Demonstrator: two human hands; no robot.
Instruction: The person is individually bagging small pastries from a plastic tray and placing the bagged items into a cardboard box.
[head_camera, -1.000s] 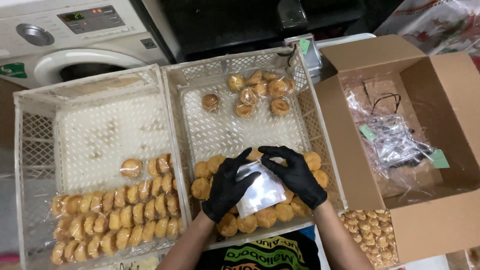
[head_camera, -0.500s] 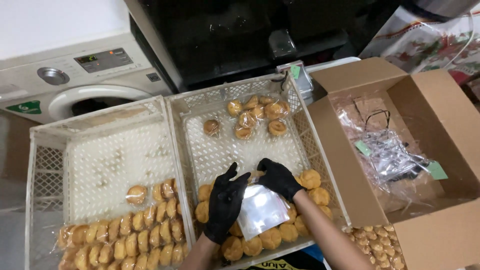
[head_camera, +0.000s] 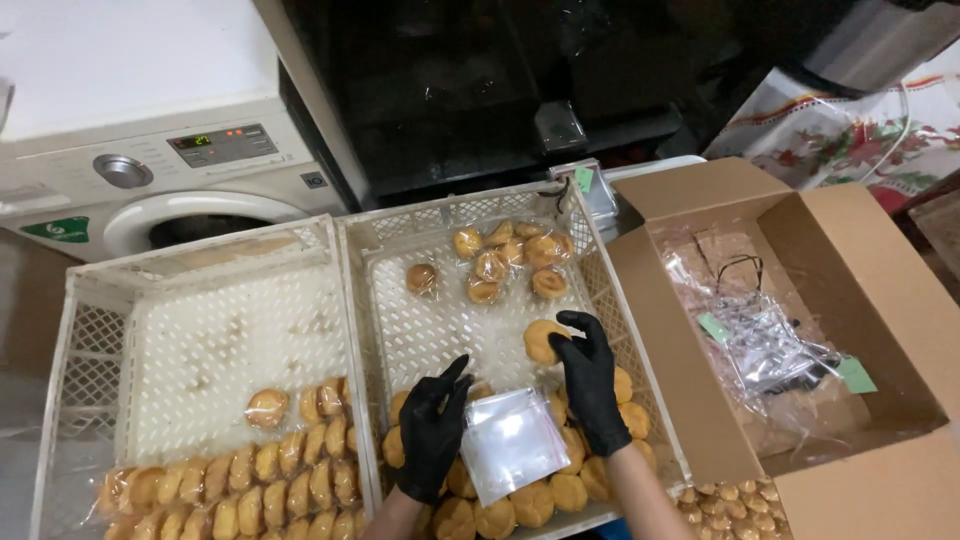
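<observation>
At lower centre of the frame, our black-gloved left hand (head_camera: 432, 430) pinches a small clear plastic bag (head_camera: 512, 443) over the right-hand white crate (head_camera: 455, 212), while our right hand (head_camera: 590, 378) has its fingers closed on a round golden bun (head_camera: 543, 341). We judge the flimsy bag's mouth may sag shut, so the bun snags and falls among the loose buns (head_camera: 530, 497).

Two crates (head_camera: 350, 260) side by side (buns (head_camera: 500, 265) inside), cardboard box (head_camera: 800, 340) to their right.
</observation>
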